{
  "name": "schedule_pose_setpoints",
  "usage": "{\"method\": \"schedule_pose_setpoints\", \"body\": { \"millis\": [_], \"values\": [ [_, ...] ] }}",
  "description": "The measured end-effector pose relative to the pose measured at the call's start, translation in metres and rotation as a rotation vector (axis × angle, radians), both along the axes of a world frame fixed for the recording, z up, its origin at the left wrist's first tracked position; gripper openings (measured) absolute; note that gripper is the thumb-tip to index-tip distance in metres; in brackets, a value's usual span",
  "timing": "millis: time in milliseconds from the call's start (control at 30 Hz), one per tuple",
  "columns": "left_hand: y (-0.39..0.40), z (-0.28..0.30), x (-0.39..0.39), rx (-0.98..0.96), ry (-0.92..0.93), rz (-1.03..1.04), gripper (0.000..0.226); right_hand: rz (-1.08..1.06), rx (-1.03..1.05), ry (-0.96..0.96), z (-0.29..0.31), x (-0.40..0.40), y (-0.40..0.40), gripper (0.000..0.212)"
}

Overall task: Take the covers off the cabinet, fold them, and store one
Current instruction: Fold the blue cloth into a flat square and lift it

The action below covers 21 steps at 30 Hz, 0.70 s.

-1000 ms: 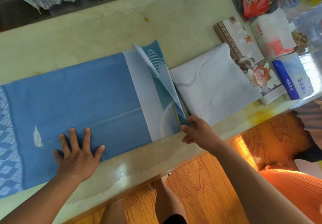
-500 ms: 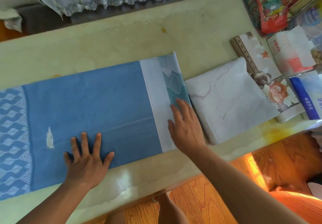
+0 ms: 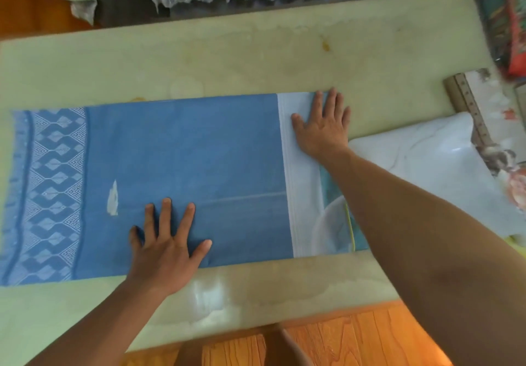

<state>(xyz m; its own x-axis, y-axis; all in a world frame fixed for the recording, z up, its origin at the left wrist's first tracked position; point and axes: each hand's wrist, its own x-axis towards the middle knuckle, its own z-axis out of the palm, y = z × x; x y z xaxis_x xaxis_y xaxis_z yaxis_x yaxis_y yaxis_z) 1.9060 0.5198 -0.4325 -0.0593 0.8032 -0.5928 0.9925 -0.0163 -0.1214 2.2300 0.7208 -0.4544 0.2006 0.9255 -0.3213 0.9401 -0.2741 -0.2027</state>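
On blue cover [image 3: 185, 152] | left hand [image 3: 165, 249] flat | right hand [image 3: 323, 132] flat

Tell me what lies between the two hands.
Head view: only the flat blue patterned cloth cover spans from left hand to right hand; nothing rests on it.

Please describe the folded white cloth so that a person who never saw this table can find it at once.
Start at the long pale tabletop and follow the spread blue cover to its right end. The folded white cloth lies just beyond. Unlike the blue cover, it is plain white with faint grey veins.
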Motion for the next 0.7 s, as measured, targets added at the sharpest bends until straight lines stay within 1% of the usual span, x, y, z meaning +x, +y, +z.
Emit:
{"method": "schedule_pose_setpoints", "body": {
  "millis": [33,100,133,167,200,267,300,333,367,400,433,467,500,533,567,633,700],
  "values": [
    [-0.001,0.002,0.001,-0.019,-0.006,0.012,0.088,0.019,0.044,0.016,0.008,0.003,-0.008,0.076],
    [0.001,0.005,0.002,-0.013,-0.025,0.015,0.085,0.059,0.238,0.067,0.031,0.003,-0.043,0.058],
    [0.003,0.009,0.003,-0.019,-0.023,0.011,0.084,0.038,0.34,0.106,0.042,-0.001,-0.07,0.046],
    [0.005,0.013,0.005,-0.03,-0.029,0.014,0.084,-0.048,0.412,0.161,0.05,-0.008,-0.104,0.037],
    [0.006,0.016,0.006,-0.041,-0.041,0.022,0.083,-0.195,0.426,0.222,0.057,-0.014,-0.142,0.032],
    [0.004,0.02,0.005,-0.056,-0.078,0.046,0.08,-0.627,0.311,0.329,0.068,-0.026,-0.21,0.033],
    [0.002,0.024,0.005,-0.03,-0.098,0.035,0.077,-0.862,0.217,0.352,0.071,-0.03,-0.236,0.038],
    [-0.001,0.03,0.006,0.04,-0.132,0.014,0.072,-1.061,0.132,0.381,0.07,-0.03,-0.255,0.045],
    [-0.005,0.034,0.005,0.114,-0.166,-0.015,0.068,-1.219,0.094,0.444,0.068,-0.03,-0.263,0.053],
    [-0.009,0.038,0.005,0.168,-0.187,-0.051,0.065,-1.352,0.115,0.525,0.066,-0.027,-0.263,0.059],
    [-0.014,0.04,0.004,0.2,-0.209,-0.078,0.062,-1.477,0.183,0.601,0.065,-0.023,-0.257,0.062],
    [-0.019,0.041,0.003,0.204,-0.236,-0.074,0.056,-1.598,0.274,0.681,0.063,-0.02,-0.248,0.059],
    [-0.024,0.04,0.002,0.216,-0.276,-0.052,0.05,-1.697,0.352,0.776,0.062,-0.017,-0.239,0.052],
    [-0.029,0.038,0.0,0.204,-0.317,-0.019,0.045,-1.745,0.397,0.873,0.061,-0.015,-0.231,0.045],
    [-0.033,0.034,-0.003,0.189,-0.344,-0.002,0.046,-1.755,0.398,0.942,0.059,-0.013,-0.225,0.039],
    [-0.038,0.03,-0.005,0.133,-0.378,-0.013,0.056,-1.737,0.323,1.069,0.06,-0.013,-0.217,0.028],
    [-0.035,0.033,-0.003,0.105,-0.411,0.025,0.06,-1.688,0.247,1.212,0.059,-0.016,-0.214,0.024]
  ]
}}
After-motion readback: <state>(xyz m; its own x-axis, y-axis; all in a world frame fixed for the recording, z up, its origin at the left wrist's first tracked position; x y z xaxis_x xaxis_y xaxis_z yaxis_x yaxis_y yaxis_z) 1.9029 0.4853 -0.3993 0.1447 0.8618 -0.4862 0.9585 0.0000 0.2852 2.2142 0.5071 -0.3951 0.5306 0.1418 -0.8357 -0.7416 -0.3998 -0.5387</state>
